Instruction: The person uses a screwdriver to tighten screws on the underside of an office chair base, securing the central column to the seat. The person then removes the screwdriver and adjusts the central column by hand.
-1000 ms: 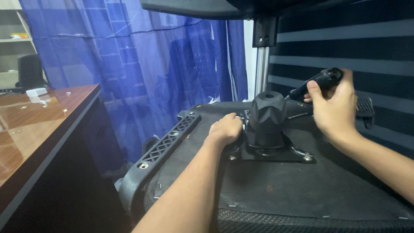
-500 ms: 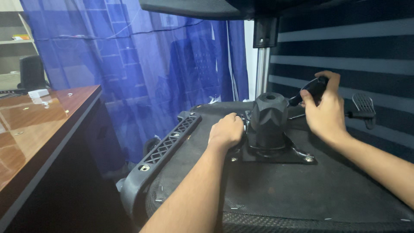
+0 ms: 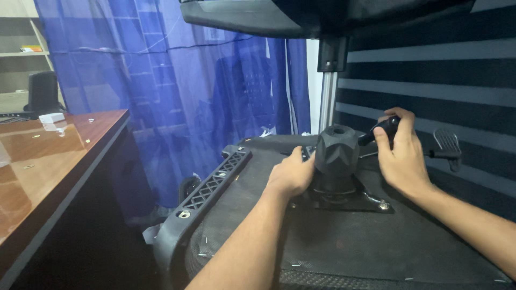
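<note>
An office: wooden desk (image 3: pixel 48 161), shelves (image 3: pixel 24 53), blue curtain (image 3: pixel 177 91).

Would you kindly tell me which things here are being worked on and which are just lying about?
In hand:
left hand on the black chair mechanism
right hand gripping the black tool handle
upturned chair seat

Lying about:
wooden desk
blue curtain

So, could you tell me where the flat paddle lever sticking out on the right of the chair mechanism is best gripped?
Probably by the ribbed paddle lever at its wide flat end, pinched from above and below. That end stands free of the seat underside, past the right hand; its thin rod offers less surface.
</note>
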